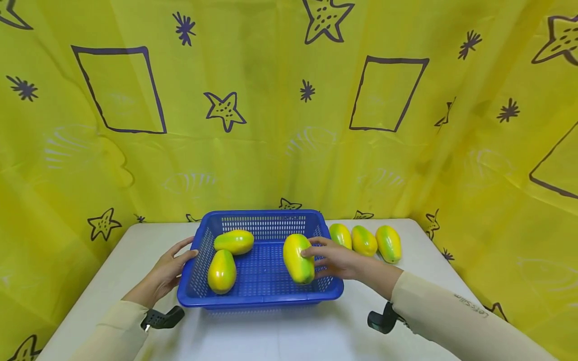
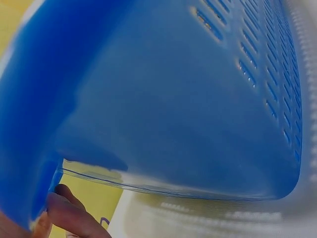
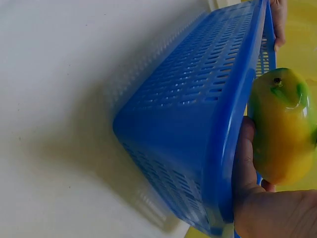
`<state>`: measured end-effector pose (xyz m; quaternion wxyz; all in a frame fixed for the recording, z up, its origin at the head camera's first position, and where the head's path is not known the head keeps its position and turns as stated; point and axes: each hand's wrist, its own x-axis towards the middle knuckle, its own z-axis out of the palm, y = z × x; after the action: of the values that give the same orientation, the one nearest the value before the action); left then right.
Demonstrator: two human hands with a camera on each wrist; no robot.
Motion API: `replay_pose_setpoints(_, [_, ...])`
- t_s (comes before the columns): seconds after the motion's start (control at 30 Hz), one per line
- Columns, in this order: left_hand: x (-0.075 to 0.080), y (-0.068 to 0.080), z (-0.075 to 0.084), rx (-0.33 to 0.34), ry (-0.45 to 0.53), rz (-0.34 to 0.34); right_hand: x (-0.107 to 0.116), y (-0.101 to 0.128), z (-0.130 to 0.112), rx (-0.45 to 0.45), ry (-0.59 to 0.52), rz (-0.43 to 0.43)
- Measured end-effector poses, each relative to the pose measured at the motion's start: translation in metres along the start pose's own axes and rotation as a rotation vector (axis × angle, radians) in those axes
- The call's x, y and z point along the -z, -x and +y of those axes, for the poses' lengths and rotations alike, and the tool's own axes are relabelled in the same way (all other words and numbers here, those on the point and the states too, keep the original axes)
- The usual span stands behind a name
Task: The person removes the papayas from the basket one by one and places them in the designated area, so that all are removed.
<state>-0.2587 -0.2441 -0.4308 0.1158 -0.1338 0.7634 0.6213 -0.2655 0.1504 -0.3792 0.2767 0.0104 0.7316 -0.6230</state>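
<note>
A blue plastic basket (image 1: 259,301) with slotted walls stands on the table in the head view. My left hand (image 1: 166,275) grips its left rim, the thumb on top and the other fingers mostly hidden. Over the right part of the basket, my right hand (image 1: 335,258) holds a yellow-green papaya (image 1: 297,260) by its right side. The right wrist view shows the same papaya (image 3: 283,129) above the rim. Two more papayas lie inside at the left: one sideways (image 1: 234,242) at the back, one lengthwise (image 1: 222,273) in front.
Three papayas (image 1: 364,240) lie in a row on the white table (image 1: 433,271), right of the basket and partly behind my right hand. A yellow curtain (image 1: 266,165) with dark star drawings hangs around the table's back and sides.
</note>
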Motion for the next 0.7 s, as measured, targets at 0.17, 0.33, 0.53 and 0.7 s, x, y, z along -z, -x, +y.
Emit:
replay_pose_setpoints(0.17, [0.0,0.0,-0.001,-0.002,-0.008,0.0,0.009,0.007,-0.001,0.0,0.003,-0.012])
replay_pose_setpoints(0.33, [0.0,-0.001,-0.002,-0.005,-0.009,-0.003,0.015,0.012,-0.003,0.002,-0.01,-0.034])
replay_pose_setpoints(0.53, [-0.001,0.0,-0.002,-0.005,-0.002,-0.005,0.024,0.021,-0.004,-0.003,-0.008,-0.023])
replay_pose_setpoints(0.7, [0.001,0.0,-0.003,-0.007,0.001,-0.011,0.033,0.029,-0.004,-0.014,-0.029,-0.017])
